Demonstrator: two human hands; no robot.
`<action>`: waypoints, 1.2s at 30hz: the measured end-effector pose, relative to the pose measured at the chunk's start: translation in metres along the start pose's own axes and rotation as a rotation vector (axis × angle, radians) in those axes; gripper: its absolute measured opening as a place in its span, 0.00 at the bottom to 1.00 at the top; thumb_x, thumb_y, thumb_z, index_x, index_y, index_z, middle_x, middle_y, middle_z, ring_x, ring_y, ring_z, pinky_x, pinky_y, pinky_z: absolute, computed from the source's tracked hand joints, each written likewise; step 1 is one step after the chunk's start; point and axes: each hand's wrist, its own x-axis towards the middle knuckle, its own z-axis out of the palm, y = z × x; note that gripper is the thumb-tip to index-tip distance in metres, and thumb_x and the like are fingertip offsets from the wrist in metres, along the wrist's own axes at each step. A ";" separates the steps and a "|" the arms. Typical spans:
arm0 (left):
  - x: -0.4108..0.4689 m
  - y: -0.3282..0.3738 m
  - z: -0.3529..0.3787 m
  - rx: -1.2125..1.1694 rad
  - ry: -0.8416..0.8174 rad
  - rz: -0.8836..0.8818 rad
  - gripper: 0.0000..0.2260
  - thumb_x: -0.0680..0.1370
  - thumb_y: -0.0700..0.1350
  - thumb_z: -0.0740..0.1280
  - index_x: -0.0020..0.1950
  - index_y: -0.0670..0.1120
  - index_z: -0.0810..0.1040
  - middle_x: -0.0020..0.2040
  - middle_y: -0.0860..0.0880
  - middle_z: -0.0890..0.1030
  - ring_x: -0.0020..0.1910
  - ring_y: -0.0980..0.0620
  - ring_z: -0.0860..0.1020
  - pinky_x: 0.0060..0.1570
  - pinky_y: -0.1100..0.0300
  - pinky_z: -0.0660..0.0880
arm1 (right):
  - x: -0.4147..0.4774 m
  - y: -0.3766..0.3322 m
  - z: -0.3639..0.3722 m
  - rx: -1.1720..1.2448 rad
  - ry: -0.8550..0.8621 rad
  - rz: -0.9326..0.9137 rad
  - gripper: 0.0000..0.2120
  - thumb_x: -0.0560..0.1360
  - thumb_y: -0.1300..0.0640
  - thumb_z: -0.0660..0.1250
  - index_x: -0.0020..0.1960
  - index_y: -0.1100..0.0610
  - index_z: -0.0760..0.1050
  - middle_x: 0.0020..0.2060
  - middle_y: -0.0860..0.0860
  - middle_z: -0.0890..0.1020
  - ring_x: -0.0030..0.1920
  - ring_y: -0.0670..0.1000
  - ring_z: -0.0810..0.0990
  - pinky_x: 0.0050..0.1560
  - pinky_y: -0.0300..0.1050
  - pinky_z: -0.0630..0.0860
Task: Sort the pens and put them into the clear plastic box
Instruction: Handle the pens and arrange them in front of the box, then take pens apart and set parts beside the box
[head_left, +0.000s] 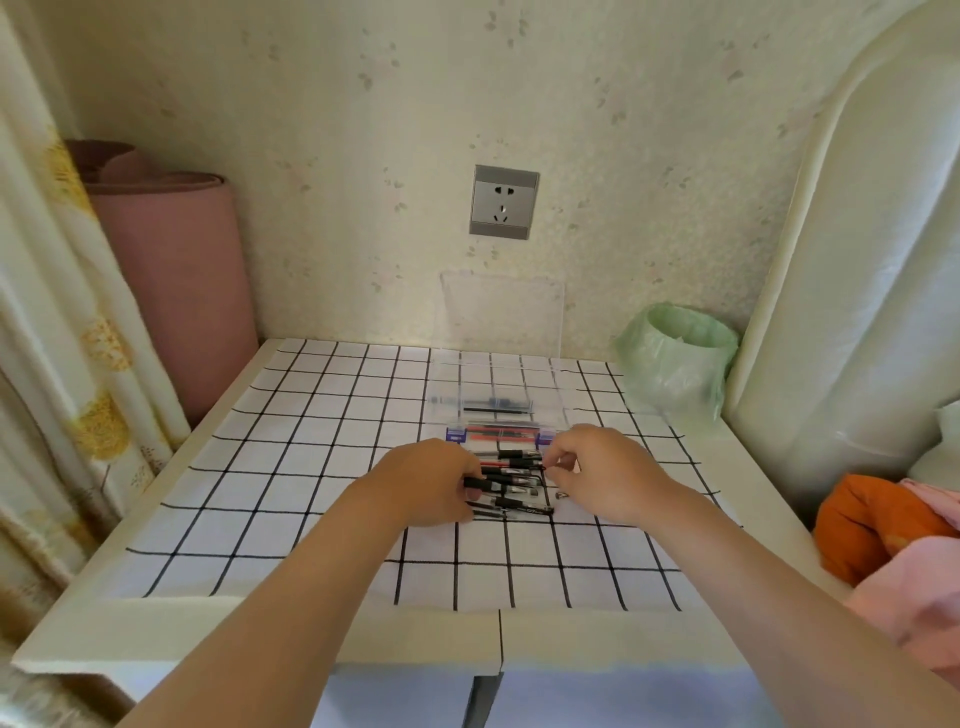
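A loose pile of several black and red pens (514, 486) lies on the checked tablecloth between my hands. My left hand (426, 488) grips the left ends of some black pens. My right hand (597, 467) pinches the right end of a pen at the top of the pile. Just behind stands the clear plastic box (493, 374) with its lid (501, 312) upright against the wall. Red pens (501, 434) fill its near compartment, and a dark blue pen (483, 402) lies in the one behind.
A green bag-lined bin (675, 358) stands right of the box. A pink rolled mat (176, 291) leans in the left corner beside a curtain. Orange and pink cloth (893, 540) lies at the right edge. A small dark bit (561, 496) sits by my right hand.
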 end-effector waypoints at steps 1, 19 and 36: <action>0.001 -0.001 -0.001 -0.018 0.000 0.002 0.07 0.73 0.50 0.71 0.49 0.55 0.79 0.45 0.55 0.79 0.45 0.53 0.78 0.46 0.56 0.78 | 0.004 -0.003 -0.002 -0.002 0.055 -0.007 0.06 0.77 0.51 0.66 0.52 0.46 0.80 0.45 0.40 0.77 0.42 0.40 0.74 0.41 0.39 0.69; 0.005 -0.029 -0.010 -0.115 0.109 -0.024 0.06 0.76 0.49 0.68 0.51 0.52 0.81 0.44 0.53 0.79 0.43 0.51 0.77 0.43 0.56 0.76 | 0.134 -0.030 -0.012 -0.286 -0.342 -0.093 0.07 0.76 0.57 0.69 0.51 0.51 0.84 0.46 0.44 0.81 0.49 0.47 0.79 0.52 0.43 0.74; -0.002 -0.033 -0.013 -0.129 0.092 -0.058 0.08 0.76 0.48 0.68 0.54 0.52 0.81 0.48 0.51 0.81 0.46 0.50 0.79 0.49 0.53 0.79 | 0.146 -0.035 -0.004 -0.435 -0.349 -0.108 0.08 0.74 0.59 0.68 0.47 0.48 0.83 0.41 0.40 0.79 0.47 0.47 0.79 0.48 0.43 0.77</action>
